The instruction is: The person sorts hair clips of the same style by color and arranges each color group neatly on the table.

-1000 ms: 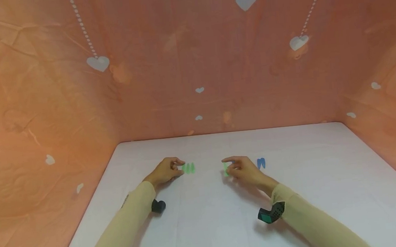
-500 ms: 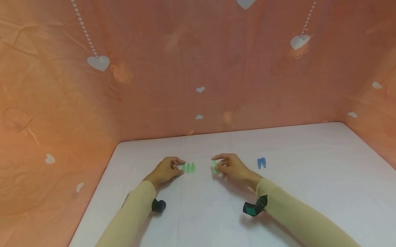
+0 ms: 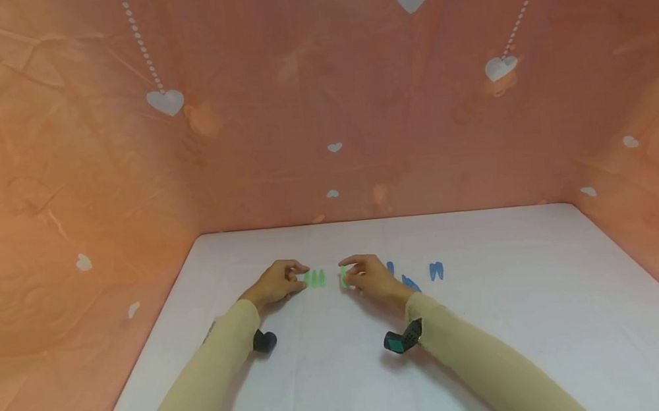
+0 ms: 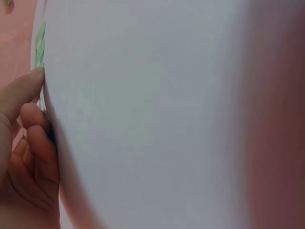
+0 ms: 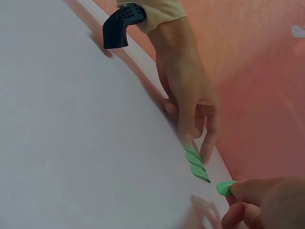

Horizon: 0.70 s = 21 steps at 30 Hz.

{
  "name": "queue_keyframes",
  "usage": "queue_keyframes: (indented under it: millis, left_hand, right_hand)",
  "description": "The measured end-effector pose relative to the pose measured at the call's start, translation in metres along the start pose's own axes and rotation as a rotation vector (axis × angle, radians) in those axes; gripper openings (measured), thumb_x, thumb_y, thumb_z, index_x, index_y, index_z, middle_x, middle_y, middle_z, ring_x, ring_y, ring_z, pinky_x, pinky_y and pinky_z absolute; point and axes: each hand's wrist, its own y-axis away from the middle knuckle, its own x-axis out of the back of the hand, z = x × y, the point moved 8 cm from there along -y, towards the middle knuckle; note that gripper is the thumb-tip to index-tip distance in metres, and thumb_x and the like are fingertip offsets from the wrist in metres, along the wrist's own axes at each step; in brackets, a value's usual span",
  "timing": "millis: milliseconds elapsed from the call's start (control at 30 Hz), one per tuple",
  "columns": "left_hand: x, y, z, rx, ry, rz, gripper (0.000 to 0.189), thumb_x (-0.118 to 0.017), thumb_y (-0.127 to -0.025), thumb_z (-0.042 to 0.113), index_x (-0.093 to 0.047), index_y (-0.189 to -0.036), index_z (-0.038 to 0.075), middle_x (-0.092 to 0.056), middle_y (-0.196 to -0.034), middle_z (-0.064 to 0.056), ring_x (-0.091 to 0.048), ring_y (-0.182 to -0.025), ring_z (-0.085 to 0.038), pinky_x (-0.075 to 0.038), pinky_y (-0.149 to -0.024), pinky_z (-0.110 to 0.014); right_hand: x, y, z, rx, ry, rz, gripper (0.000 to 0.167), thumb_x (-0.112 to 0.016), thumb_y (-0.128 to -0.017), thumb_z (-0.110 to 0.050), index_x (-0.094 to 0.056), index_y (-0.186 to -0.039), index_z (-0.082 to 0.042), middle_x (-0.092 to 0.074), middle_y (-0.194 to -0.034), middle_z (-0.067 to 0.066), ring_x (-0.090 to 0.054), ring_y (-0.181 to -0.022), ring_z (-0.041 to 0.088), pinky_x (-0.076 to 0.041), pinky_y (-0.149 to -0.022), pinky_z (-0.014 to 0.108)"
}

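In the head view my left hand (image 3: 277,281) rests on the table at the left end of a short row of slim green hair clips (image 3: 321,278). Its thumb and index finger span the ends of the leftmost clip and hold it. Just right of the row, my right hand (image 3: 374,279) pinches another green hair clip (image 3: 343,276) between thumb and index finger, held roughly upright. The right wrist view shows this pinched clip (image 5: 225,188) close to the row (image 5: 196,163), with a gap between them. Part of the row hides behind the left thumb in the left wrist view.
Several blue clips lie right of my right hand: one slim blue clip (image 3: 390,268), a blue clump (image 3: 411,283) partly by the wrist, and a blue pair (image 3: 436,271). A white table (image 3: 334,377) meets an orange cloth backdrop (image 3: 278,171) with hearts.
My right hand has moved left with its green clip, toward the row, uncovering blue clips behind it. My left hand has stayed in place.
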Motion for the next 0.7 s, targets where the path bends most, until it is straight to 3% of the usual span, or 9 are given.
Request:
queue_keyframes:
  millis: [433,700]
  left_hand:
    - [-0.001,-0.001,0.001,-0.005,0.022,-0.015,0.038,-0.069,-0.094,0.007,-0.063,-0.131,-0.001,-0.045,-0.064,0.004,-0.043,-0.054,-0.008,-0.039,-0.055,-0.020]
    - [0.001,0.000,0.002,0.008,0.000,-0.012,0.038,-0.069,-0.095,0.008,-0.063,-0.131,0.000,-0.045,-0.065,0.004,-0.044,-0.055,-0.009,-0.041,-0.057,-0.021]
  right_hand:
    - [-0.012,-0.014,-0.002,-0.039,0.024,0.012,0.036,-0.063,-0.092,0.004,-0.062,-0.128,0.006,-0.073,-0.101,0.023,-0.054,-0.068,0.007,-0.043,-0.060,0.020]
    - [-0.018,-0.024,-0.002,-0.018,0.042,0.049,0.034,-0.066,-0.089,0.006,-0.065,-0.123,0.006,-0.072,-0.090,0.017,-0.055,-0.069,0.008,-0.044,-0.062,0.019]
